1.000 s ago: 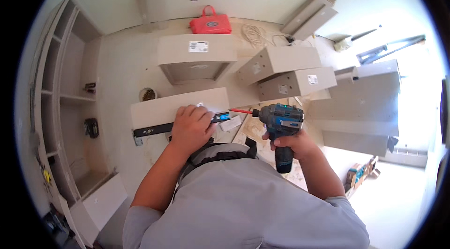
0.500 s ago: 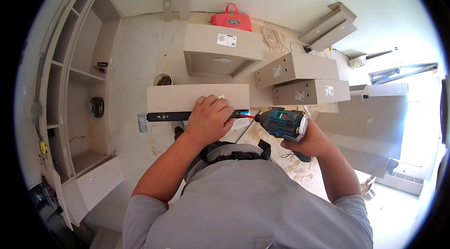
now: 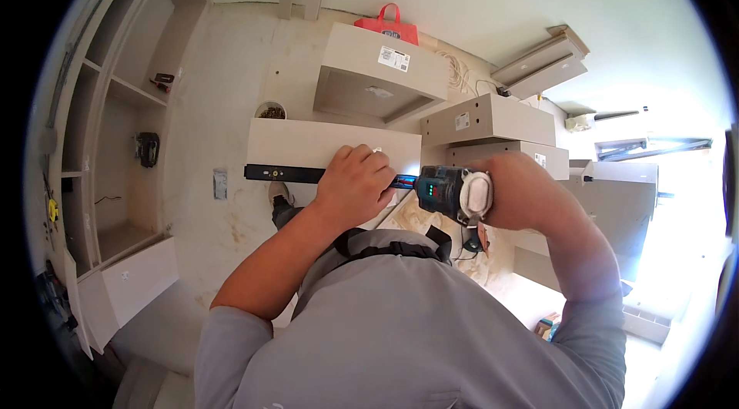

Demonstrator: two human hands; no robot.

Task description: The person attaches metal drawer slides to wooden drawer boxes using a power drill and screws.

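Note:
Lengthwise along the near edge of a beige drawer box (image 3: 312, 139) lies a black drawer slide (image 3: 285, 173). My left hand (image 3: 354, 184) is closed over the slide toward its right end, pressing it to the box. My right hand (image 3: 514, 187) grips a blue-and-black cordless drill driver (image 3: 443, 192), held sideways and pointing left. Its nose meets the right end of the slide, where a bluish light falls. The bit's tip and any screw there are too small to make out.
A white tub of small hardware (image 3: 271, 111) stands behind the drawer box. Farther back are an open beige box (image 3: 385, 82) and a red bag (image 3: 389, 25). More boxes (image 3: 489, 120) are stacked at right. A tall cabinet frame (image 3: 127, 124) lines the left side.
The drill driver has moved left, its nose now close against the slide's end. My right forearm has swung up and outward. The left hand stays on the slide; the whole view has shifted slightly.

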